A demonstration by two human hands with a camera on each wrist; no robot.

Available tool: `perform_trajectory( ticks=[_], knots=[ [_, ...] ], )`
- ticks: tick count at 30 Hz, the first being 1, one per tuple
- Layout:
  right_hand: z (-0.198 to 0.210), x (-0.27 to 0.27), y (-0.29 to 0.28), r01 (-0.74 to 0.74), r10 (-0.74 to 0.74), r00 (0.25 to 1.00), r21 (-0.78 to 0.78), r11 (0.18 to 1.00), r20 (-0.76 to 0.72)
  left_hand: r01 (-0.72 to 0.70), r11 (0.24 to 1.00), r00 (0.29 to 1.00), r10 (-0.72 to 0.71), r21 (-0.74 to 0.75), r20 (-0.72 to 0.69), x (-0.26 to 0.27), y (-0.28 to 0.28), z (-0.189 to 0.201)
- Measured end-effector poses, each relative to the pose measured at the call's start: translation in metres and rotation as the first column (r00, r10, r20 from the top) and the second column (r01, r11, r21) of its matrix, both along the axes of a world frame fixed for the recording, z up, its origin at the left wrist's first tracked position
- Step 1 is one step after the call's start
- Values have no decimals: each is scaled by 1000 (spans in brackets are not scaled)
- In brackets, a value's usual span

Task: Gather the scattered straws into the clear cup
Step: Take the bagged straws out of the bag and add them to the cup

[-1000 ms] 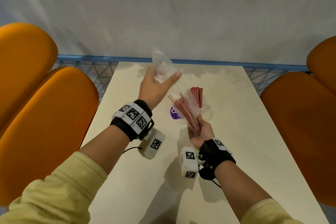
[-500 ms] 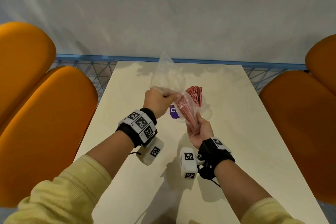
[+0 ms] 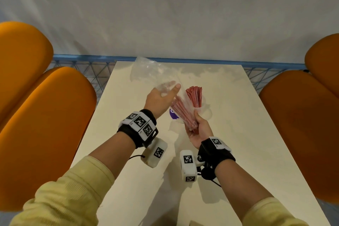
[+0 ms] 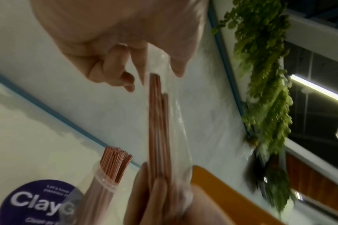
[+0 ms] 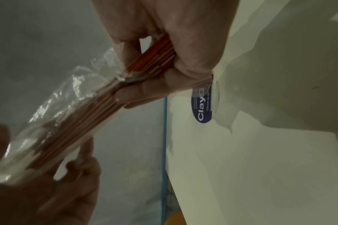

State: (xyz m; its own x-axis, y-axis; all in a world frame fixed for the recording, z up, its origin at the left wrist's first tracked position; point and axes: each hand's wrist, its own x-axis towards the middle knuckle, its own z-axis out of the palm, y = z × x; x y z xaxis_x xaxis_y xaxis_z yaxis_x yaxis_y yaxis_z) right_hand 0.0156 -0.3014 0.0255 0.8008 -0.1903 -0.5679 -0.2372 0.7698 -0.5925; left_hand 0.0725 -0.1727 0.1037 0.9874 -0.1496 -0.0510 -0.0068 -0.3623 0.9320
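If the left hand (image 3: 161, 97) tugs its pinched plastic sleeve (image 3: 152, 75) toward eleven o'clock too sharply, the straw bundle (image 3: 183, 115) clenched in the right hand (image 3: 199, 130) could spray across the table (image 3: 238, 134), missing the clear cup (image 3: 197, 110) at one o'clock.

1. A cream table (image 3: 229, 143) carries a round purple sticker (image 3: 172, 115).
2. Orange chairs (image 3: 42, 115) flank it left and right.
3. Blue mesh railing (image 3: 82, 68) runs along the far edge.
4. Green hanging foliage (image 4: 264, 76) shows in the left wrist view.

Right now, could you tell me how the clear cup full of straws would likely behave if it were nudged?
The clear cup looks thin and light, so it would probably slide or tip easily. The straws standing in it rise well above its rim, which likely makes it top-heavy. The right hand grips another bundle close beside it, so a stray brush seems possible.
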Motion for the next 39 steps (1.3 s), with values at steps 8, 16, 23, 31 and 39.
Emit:
perform_trajectory(
  ticks=[8,16,23,31,39],
  knots=[
    [10,0,7,-188,198,976,-114,976,91,-54,950,982,-5,306,188,0,-7,-6],
    [14,-3,2,-505,646,762,-575,643,53,-6,925,994,-36,379,103,0,1,-1],
    [11,7,17,-405,644,743,-889,211,-186,54,938,994,-82,342,70,-11,-7,-12],
    [-7,0,6,-368,594,788,-899,239,-164,-90,994,978,101,-65,185,18,14,-14],
    [-45,-20,-48,-335,113,942,-875,349,-316,123,991,990,-125,-44,-65,14,2,-38]
  ],
)
